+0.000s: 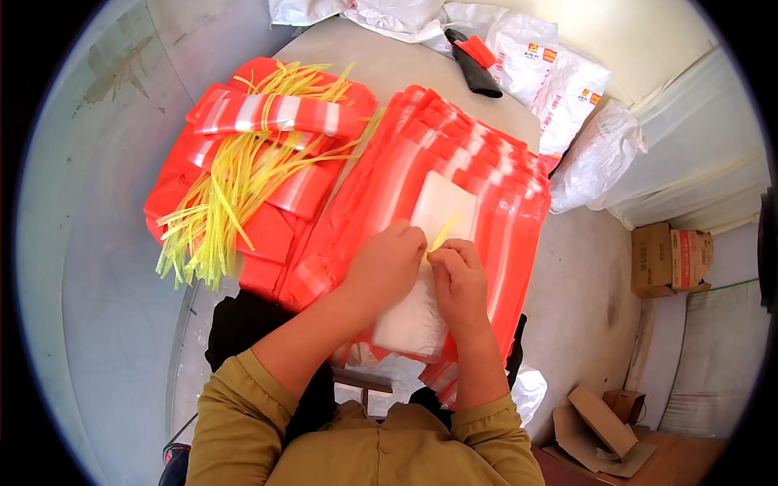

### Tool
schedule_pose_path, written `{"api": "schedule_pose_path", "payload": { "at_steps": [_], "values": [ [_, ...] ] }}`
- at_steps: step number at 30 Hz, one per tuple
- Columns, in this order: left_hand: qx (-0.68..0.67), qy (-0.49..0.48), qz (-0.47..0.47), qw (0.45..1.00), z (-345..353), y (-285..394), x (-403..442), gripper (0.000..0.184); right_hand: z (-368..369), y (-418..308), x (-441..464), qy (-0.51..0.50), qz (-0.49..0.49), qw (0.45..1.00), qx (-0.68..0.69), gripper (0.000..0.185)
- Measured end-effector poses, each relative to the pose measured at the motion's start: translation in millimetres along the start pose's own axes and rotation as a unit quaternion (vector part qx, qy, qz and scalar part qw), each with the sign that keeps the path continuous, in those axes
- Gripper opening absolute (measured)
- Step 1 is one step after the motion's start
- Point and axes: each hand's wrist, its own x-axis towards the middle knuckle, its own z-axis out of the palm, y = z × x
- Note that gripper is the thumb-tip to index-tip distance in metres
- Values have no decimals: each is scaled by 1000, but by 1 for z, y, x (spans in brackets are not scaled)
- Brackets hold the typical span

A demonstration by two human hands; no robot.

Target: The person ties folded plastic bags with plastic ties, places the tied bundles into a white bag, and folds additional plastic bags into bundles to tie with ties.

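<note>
My left hand point(395, 253) and my right hand point(459, 279) are close together, fingers pinched on a thin yellow plastic strip point(446, 232). Under them lies a flat white folded bundle point(411, 317), and the strip crosses its middle. I cannot tell whether the strip runs all the way round it. The bundle rests on a thick stack of red-and-white striped plastic bags point(506, 206). To the left, many loose yellow strips point(223, 202) are draped over folded red plastic bags point(174, 190), partly under a rolled striped bag point(279, 116).
Behind the stack, the grey table top point(365, 61) shows, with a black object point(476, 71) carrying a red piece. White printed sacks point(551, 77) line the far side. Cardboard boxes point(668, 261) stand at right; flattened cardboard point(600, 429) lies on the floor.
</note>
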Motion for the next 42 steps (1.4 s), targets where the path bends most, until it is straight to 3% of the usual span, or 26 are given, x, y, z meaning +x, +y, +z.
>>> {"api": "schedule_pose_path", "payload": {
  "at_steps": [7,12,14,16,19,22,25,28,32,34,37,38,40,41,42],
  "values": [
    [38,10,-18,999,3,-3,1,3,-4,1,-10,-53,62,996,-26,13],
    [44,21,-35,998,5,-10,6,3,-7,-5,-17,-52,190,979,43,16],
    [40,16,-41,998,4,-11,7,5,-9,-5,-19,-53,169,984,28,19],
    [37,0,-49,998,3,-13,7,8,-11,3,-25,-61,56,995,-51,23],
    [0,76,-48,996,-3,0,7,15,-11,8,-31,6,71,996,-59,32],
    [19,28,-60,998,-13,9,-4,21,-21,6,-35,40,74,991,-101,55],
    [51,-26,-3,998,-13,3,-21,22,-23,11,-47,3,76,986,-146,68],
    [55,-53,6,997,-16,5,-33,24,-26,-1,-46,-24,134,989,-65,70],
    [27,-51,-4,998,-23,11,-41,27,-23,2,-38,17,288,933,217,69],
    [-19,-74,-30,997,-26,8,-43,31,-28,-4,-31,76,317,885,333,68],
    [-127,-122,-91,980,-21,3,-45,37,-38,-20,-30,87,280,838,460,64],
    [-267,-135,-161,940,-19,4,-47,40,-45,-33,-30,50,237,841,483,60],
    [-524,-155,-288,787,-14,9,-52,47,-47,-42,-31,-10,159,864,478,56],
    [-581,-158,-335,725,-14,13,-50,48,-48,-46,-30,-40,118,872,473,55],
    [-633,-157,-378,658,-17,17,-47,50,-48,-50,-26,-25,103,923,370,52]
  ]
}}
